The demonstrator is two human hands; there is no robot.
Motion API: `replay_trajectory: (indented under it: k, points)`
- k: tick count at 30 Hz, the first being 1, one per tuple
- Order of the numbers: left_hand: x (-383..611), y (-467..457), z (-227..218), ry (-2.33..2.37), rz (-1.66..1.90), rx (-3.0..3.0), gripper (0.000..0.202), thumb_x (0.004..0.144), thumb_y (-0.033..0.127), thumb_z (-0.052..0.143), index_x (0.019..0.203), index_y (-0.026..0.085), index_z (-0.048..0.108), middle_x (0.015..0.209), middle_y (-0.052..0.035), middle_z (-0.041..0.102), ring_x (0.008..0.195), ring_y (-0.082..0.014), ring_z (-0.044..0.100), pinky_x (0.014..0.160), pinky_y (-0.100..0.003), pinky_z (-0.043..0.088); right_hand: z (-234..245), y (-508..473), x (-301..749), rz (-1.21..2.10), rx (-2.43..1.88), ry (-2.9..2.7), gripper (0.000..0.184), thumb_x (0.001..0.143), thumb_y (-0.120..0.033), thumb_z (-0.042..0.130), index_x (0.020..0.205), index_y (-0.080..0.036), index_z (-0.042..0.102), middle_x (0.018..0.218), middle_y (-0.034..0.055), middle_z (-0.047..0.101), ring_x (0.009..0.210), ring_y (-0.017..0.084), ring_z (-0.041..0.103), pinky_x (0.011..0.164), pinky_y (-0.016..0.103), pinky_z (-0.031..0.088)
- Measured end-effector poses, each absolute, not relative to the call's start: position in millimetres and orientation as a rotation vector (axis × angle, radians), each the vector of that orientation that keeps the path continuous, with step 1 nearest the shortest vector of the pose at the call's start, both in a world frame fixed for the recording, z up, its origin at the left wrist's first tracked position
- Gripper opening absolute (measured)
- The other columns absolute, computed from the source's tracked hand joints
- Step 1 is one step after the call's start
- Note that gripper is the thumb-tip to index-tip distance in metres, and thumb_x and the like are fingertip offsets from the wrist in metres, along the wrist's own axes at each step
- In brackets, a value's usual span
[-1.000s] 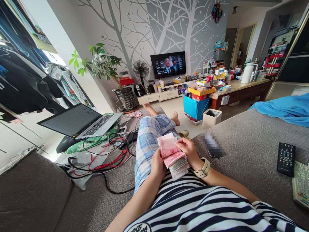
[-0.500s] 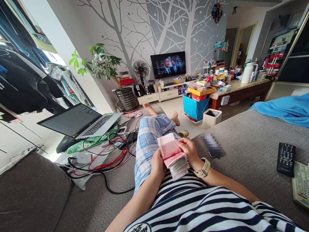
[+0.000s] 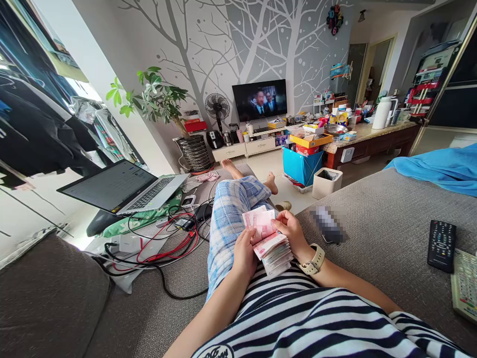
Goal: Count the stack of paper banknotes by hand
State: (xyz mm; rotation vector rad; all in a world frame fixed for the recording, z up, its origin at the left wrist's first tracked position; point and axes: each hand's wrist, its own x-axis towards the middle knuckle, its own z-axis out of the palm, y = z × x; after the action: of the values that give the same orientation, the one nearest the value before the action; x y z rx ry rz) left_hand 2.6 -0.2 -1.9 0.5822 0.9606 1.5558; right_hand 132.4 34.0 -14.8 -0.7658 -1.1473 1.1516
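Note:
A thick stack of pink banknotes (image 3: 272, 251) rests over my lap, above my blue checked trousers. My left hand (image 3: 244, 253) is closed around the stack's left side, thumb on top. My right hand (image 3: 292, 231), with a pale watch at the wrist, pinches the top note (image 3: 261, 223) and bends it up and away from the stack. Both hands touch the stack.
An open laptop (image 3: 122, 186) sits on a green cushion to my left, with tangled red and black cables (image 3: 164, 243) beside it. Two remote controls (image 3: 441, 244) lie on the grey sofa at right. A white bin (image 3: 327, 181), blue box and cluttered TV unit stand ahead.
The top note, flat on the stack before, is now folded upward by my right fingers. My left thumb has shifted up along the stack. The picture on the TV changed.

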Motion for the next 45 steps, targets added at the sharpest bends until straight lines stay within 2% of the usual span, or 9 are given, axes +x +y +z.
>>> replay_trajectory:
  k: [4,9,18,22,32,45]
  points:
    - [3.6,-2.6,1.1,0.937,1.53,0.602,0.023,0.059,0.024,0.072,0.079,0.016,0.065,0.067,-0.001,0.066,0.057,-0.0147,0.06,0.059,-0.028,0.047,-14.5,33.9,133.0,1.123,-0.787,-1.186,0.028,0.074,-0.041,0.068,0.068,-0.021,0.05,0.058,-0.0045,0.046,0.054,0.012,0.04,0.052,0.026,0.033]
    - [3.7,-3.3,1.9,0.922,1.519,0.593,0.023,0.058,0.022,0.074,0.078,0.016,0.065,0.064,0.0005,0.065,0.056,-0.0135,0.059,0.061,-0.027,0.047,-14.3,33.2,134.4,1.058,-0.792,-1.272,0.036,0.079,-0.041,0.062,0.057,-0.021,0.043,0.055,-0.0045,0.038,0.054,0.012,0.035,0.053,0.027,0.03]
    - [-0.3,5.9,-10.2,0.956,1.583,0.532,0.018,0.063,0.03,0.067,0.072,0.014,0.064,0.068,-0.0021,0.067,0.06,-0.014,0.058,0.064,-0.028,0.047,-11.9,31.0,134.8,1.055,-0.788,-1.275,0.033,0.08,-0.04,0.061,0.058,-0.02,0.046,0.057,-0.0034,0.042,0.056,0.012,0.038,0.056,0.028,0.032]
    - [1.0,5.4,-7.4,0.979,1.614,0.538,0.016,0.064,0.028,0.064,0.072,0.014,0.065,0.067,-0.0015,0.066,0.058,-0.0127,0.055,0.063,-0.026,0.046,-8.5,28.3,134.9,1.066,-0.768,-1.268,0.033,0.081,-0.04,0.06,0.058,-0.02,0.046,0.056,-0.0034,0.039,0.056,0.013,0.035,0.056,0.029,0.03]
    - [4.4,-0.6,4.7,1.007,1.605,0.574,0.01,0.063,0.026,0.06,0.061,0.016,0.062,0.056,0.0009,0.06,0.052,-0.012,0.049,0.056,-0.026,0.043,-6.6,26.5,135.8,1.098,-0.751,-1.273,0.031,0.08,-0.041,0.061,0.06,-0.019,0.052,0.056,-0.0036,0.043,0.055,0.012,0.037,0.054,0.027,0.03]
    - [2.9,1.5,2.7,1.052,1.613,0.596,0.01,0.065,0.025,0.058,0.06,0.017,0.061,0.057,0.0015,0.059,0.053,-0.012,0.049,0.058,-0.026,0.043,-6.2,27.6,135.6,1.097,-0.773,-1.263,0.031,0.08,-0.042,0.061,0.061,-0.019,0.051,0.056,-0.0037,0.043,0.055,0.011,0.037,0.054,0.026,0.03]
